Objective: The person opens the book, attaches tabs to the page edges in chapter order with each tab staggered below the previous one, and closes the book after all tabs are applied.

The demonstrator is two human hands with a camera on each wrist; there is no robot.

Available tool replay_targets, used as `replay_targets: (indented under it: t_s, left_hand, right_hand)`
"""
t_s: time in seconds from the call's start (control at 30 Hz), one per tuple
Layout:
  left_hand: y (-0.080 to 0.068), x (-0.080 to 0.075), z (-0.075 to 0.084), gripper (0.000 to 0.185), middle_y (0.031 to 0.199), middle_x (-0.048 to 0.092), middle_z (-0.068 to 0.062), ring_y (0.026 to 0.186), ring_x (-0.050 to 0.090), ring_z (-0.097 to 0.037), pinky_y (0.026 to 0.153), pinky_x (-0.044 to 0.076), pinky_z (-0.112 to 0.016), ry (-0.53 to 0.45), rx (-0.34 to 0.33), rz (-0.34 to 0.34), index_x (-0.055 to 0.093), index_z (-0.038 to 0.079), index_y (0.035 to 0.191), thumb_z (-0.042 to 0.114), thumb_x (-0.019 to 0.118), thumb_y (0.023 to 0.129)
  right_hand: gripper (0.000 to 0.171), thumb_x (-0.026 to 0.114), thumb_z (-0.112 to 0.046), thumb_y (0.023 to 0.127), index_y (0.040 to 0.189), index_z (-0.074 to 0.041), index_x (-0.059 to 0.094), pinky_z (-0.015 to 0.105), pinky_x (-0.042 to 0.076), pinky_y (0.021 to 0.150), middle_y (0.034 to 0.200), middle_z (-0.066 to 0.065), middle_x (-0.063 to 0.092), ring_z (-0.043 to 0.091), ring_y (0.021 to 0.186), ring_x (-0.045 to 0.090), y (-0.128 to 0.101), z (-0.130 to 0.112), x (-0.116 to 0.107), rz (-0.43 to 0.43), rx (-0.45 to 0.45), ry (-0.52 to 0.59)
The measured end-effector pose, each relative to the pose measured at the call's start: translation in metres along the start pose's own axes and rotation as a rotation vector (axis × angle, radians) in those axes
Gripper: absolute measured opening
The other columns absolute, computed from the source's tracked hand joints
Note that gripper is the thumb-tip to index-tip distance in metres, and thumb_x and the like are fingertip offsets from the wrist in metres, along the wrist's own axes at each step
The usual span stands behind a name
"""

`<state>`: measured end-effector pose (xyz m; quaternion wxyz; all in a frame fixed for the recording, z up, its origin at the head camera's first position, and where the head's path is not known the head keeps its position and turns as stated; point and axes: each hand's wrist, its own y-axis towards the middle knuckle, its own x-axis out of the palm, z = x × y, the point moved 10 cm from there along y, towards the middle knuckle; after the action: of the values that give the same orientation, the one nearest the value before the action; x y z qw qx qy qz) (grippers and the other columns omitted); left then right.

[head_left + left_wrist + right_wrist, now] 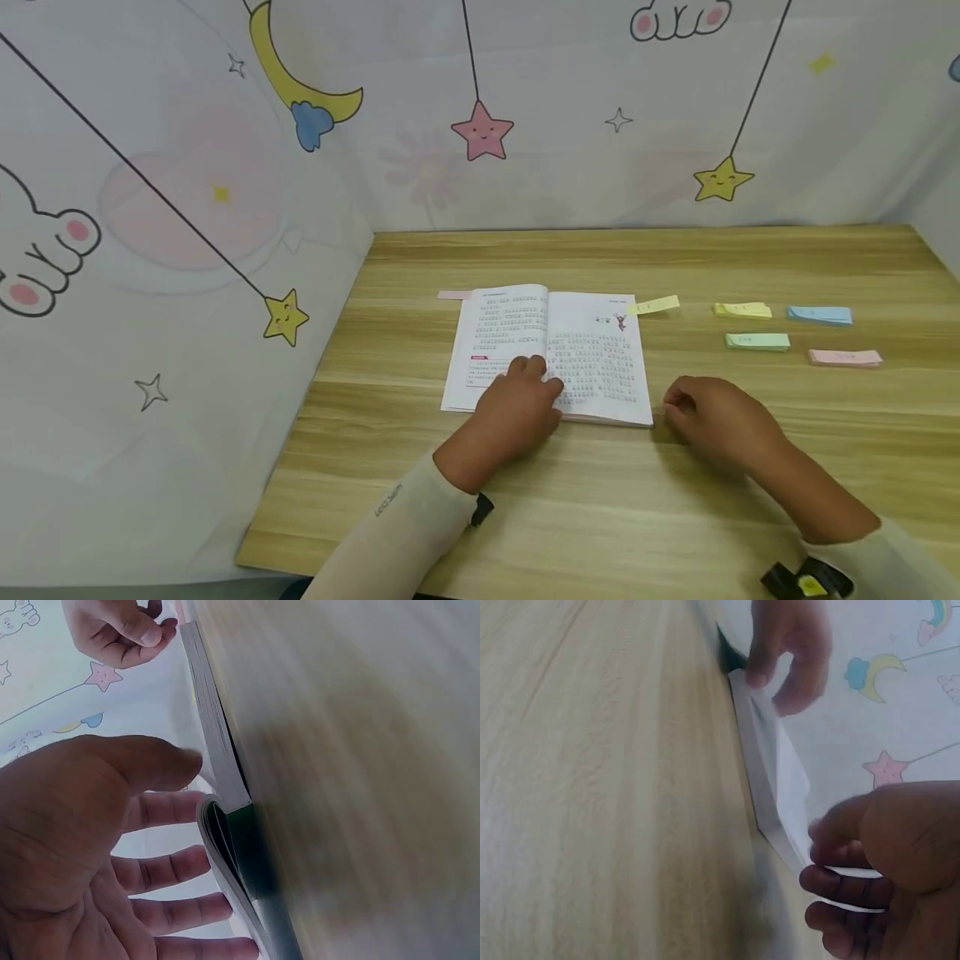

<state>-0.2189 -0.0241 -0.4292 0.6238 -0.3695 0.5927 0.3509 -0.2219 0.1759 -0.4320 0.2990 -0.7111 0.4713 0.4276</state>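
Observation:
An open book (pixel 600 371) lies on the wooden table, printed text on both pages. My left hand (pixel 517 408) rests on its lower middle by the spine, fingers spread and fairly straight in the left wrist view. Just right of the book's lower right corner is my right hand (pixel 723 421), its fingers loosely curled, and I see nothing held in it. A yellow paper strip (pixel 660 305) sticks out from the right page's upper edge. On the left side a pink strip (pixel 453 295) juts out near the top.
To the right of the book lie small strip pads: yellow (pixel 742 311), blue (pixel 820 315), green (pixel 757 342) and pink (pixel 845 358). A white cloth (pixel 555 192) printed with stars and a moon hangs behind the table (pixel 600 517) and along its left side.

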Motion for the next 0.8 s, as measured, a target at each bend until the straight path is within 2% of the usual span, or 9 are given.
replay_targets:
  t_s: [0.1,0.2,0.33,0.43,0.57,0.63,0.67,0.73,0.8]
  left_hand:
    - [0.0,-0.001,0.0,0.032,0.112,0.058,-0.006,0.109,0.055,-0.026,0.073,0.054,-0.039,-0.012,-0.013,0.003,0.067,0.015,0.122,0.028,0.069,0.094]
    - [0.0,-0.001,0.0,0.038,0.112,0.058,-0.006,0.107,0.055,-0.026,0.072,0.053,-0.04,-0.021,-0.024,0.003,0.064,0.014,0.126,0.027,0.068,0.091]
    - [0.0,-0.002,0.001,0.063,0.119,0.059,-0.009,0.113,0.056,-0.028,0.076,0.054,-0.042,-0.023,-0.041,0.027,0.055,0.011,0.141,0.047,0.07,0.091]
    - [0.001,-0.004,-0.004,0.085,0.125,0.061,-0.012,0.116,0.058,-0.028,0.078,0.056,-0.043,-0.057,-0.096,0.061,0.039,0.007,0.154,0.06,0.066,0.093]
    - [0.001,-0.018,-0.016,0.078,0.11,0.068,-0.012,0.091,0.069,-0.024,0.061,0.056,-0.037,-0.116,-0.196,0.171,0.031,0.001,0.157,0.043,0.063,0.1]
    - [-0.003,-0.031,-0.025,0.073,0.098,0.068,-0.012,0.075,0.068,-0.023,0.05,0.051,-0.034,-0.106,-0.24,0.289,0.032,-0.002,0.156,0.029,0.066,0.098]
    - [-0.006,-0.037,-0.028,0.073,0.097,0.067,-0.013,0.075,0.067,-0.024,0.048,0.05,-0.034,-0.082,-0.253,0.354,0.032,-0.002,0.156,0.022,0.067,0.096]
    - [-0.012,-0.045,-0.034,0.08,0.111,0.063,-0.02,0.095,0.067,-0.033,0.062,0.057,-0.038,-0.01,-0.283,0.437,0.029,0.002,0.159,0.014,0.07,0.091]
    - [-0.014,-0.046,-0.037,0.085,0.137,0.051,-0.026,0.127,0.052,-0.044,0.091,0.053,-0.05,0.089,-0.297,0.444,0.028,0.013,0.162,0.012,0.073,0.09]
  right_hand:
    - [0.008,0.076,-0.017,0.092,0.098,-0.011,0.076,0.051,0.05,0.088,0.102,0.005,0.071,0.032,0.101,0.064,0.001,-0.012,0.006,0.028,-0.157,-0.024]
    - [0.029,0.08,-0.018,0.088,0.115,-0.008,0.075,0.056,0.043,0.101,0.124,0.015,0.066,0.04,0.123,0.054,0.003,-0.025,0.013,0.061,-0.283,-0.041]
    - [0.06,0.083,-0.02,0.084,0.137,-0.002,0.06,0.055,0.037,0.108,0.142,0.02,0.053,0.04,0.136,0.044,0.007,-0.046,0.02,0.101,-0.415,-0.037]
    - [0.068,0.083,-0.021,0.083,0.142,-0.001,0.054,0.054,0.037,0.108,0.145,0.021,0.049,0.039,0.137,0.043,0.011,-0.066,0.022,0.124,-0.498,-0.048]
    - [0.07,0.082,-0.026,0.086,0.147,-0.006,0.053,0.058,0.037,0.109,0.149,0.021,0.049,0.041,0.138,0.044,0.017,-0.072,0.027,0.044,-0.454,-0.074]
    - [0.067,0.083,-0.029,0.087,0.144,-0.006,0.058,0.06,0.037,0.108,0.148,0.022,0.051,0.043,0.137,0.046,0.019,-0.064,0.029,-0.02,-0.383,-0.103]
    - [0.063,0.083,-0.029,0.087,0.141,-0.005,0.061,0.061,0.038,0.108,0.146,0.022,0.053,0.043,0.136,0.047,0.019,-0.06,0.029,-0.045,-0.354,-0.121]
    - [0.054,0.085,-0.027,0.085,0.13,-0.003,0.068,0.058,0.042,0.105,0.14,0.021,0.059,0.042,0.131,0.053,0.02,-0.052,0.026,-0.076,-0.323,-0.159]
    - [0.047,0.087,-0.025,0.083,0.122,-0.003,0.073,0.056,0.045,0.103,0.135,0.018,0.063,0.04,0.127,0.057,0.022,-0.047,0.023,-0.095,-0.316,-0.179]
